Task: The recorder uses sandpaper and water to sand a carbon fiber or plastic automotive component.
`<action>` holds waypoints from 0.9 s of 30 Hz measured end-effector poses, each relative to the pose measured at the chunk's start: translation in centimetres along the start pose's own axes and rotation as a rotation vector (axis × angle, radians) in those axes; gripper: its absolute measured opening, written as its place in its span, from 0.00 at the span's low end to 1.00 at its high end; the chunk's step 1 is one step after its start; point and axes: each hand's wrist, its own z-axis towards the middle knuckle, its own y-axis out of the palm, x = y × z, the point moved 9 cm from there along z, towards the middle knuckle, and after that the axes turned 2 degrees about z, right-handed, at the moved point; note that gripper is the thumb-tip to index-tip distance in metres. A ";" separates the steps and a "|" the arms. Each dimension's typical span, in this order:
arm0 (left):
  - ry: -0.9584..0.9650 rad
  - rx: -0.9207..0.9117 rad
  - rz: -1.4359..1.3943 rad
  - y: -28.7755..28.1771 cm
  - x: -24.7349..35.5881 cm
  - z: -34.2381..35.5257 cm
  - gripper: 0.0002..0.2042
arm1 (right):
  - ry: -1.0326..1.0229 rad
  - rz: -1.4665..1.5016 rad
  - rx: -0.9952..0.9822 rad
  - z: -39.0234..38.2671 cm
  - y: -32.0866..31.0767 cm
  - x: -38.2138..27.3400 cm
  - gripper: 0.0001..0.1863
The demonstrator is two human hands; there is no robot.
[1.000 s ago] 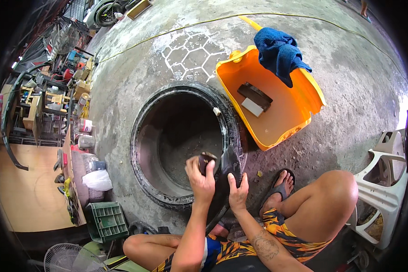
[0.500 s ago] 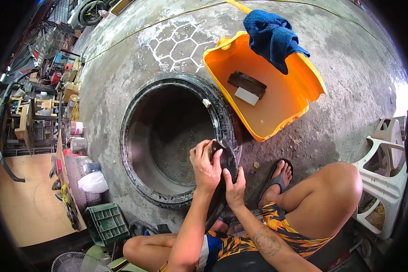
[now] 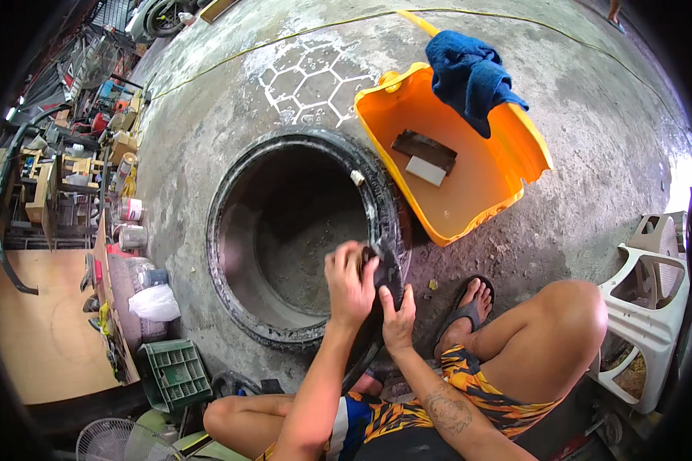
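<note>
My left hand (image 3: 350,288), blurred at the fingertips, grips a small dark block (image 3: 367,255) against a black curved piece (image 3: 387,269). My right hand (image 3: 397,321) holds that piece from the side, lower down. Both are over the right part of a large black tire-like ring (image 3: 223,215) with a dark, gritty hollow. Beside it, an orange cut-open plastic container (image 3: 507,200) holds cloudy water, a brown slab (image 3: 424,147) and a white block (image 3: 423,170). A blue towel (image 3: 469,81) hangs on its edge.
White plastic chairs (image 3: 646,307) stand at the right, near my bent knee. A green crate (image 3: 173,369), plywood board (image 3: 38,323), fan (image 3: 115,442) and cluttered shelves (image 3: 77,161) line the left. A yellow cord (image 3: 323,23) crosses the floor. Someone's foot (image 3: 615,21) shows top right.
Since a second ago, my left hand has moved slightly right, bringing the small block onto the black piece, where its fingers are now blurred. The view has shifted slightly.
</note>
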 end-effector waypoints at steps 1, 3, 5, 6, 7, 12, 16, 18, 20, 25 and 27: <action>-0.065 0.042 0.025 0.0 -0.6 1.5 0.12 | -0.008 -0.013 0.016 -0.2 0.0 -0.2 0.36; -0.224 0.131 -0.131 -1.0 -3.0 1.8 0.13 | -0.055 -0.023 0.035 -0.6 0.0 0.9 0.36; -0.212 0.126 -0.230 -1.4 -2.8 -0.1 0.13 | -0.068 -0.045 0.093 0.4 -1.3 2.6 0.35; -0.235 0.096 -0.218 -2.0 -2.2 -1.6 0.13 | -0.072 -0.057 0.095 0.2 -1.2 2.4 0.33; -0.262 0.075 -0.200 -2.6 -1.5 -2.9 0.14 | -0.067 -0.053 0.083 0.0 -1.0 1.5 0.33; -0.047 0.033 -0.030 0.4 1.0 0.6 0.15 | -0.049 0.021 0.022 -0.2 0.1 -0.4 0.27; -0.031 -0.002 0.024 0.1 0.2 -3.6 0.15 | -0.023 0.029 -0.009 0.0 -0.1 -0.2 0.30; 0.020 -0.039 0.023 0.3 0.2 -2.9 0.15 | -0.063 -0.068 0.054 0.2 -0.3 1.7 0.35; 0.019 -0.030 -0.001 0.5 0.3 0.2 0.15 | -0.051 -0.075 0.056 0.0 -0.2 1.3 0.36; -0.016 -0.008 0.025 -1.5 1.5 -2.6 0.14 | -0.009 0.006 0.009 -0.7 -0.3 0.8 0.34; -0.014 -0.020 0.017 -0.9 0.7 -1.9 0.13 | 0.018 0.071 -0.038 -0.2 0.2 0.6 0.32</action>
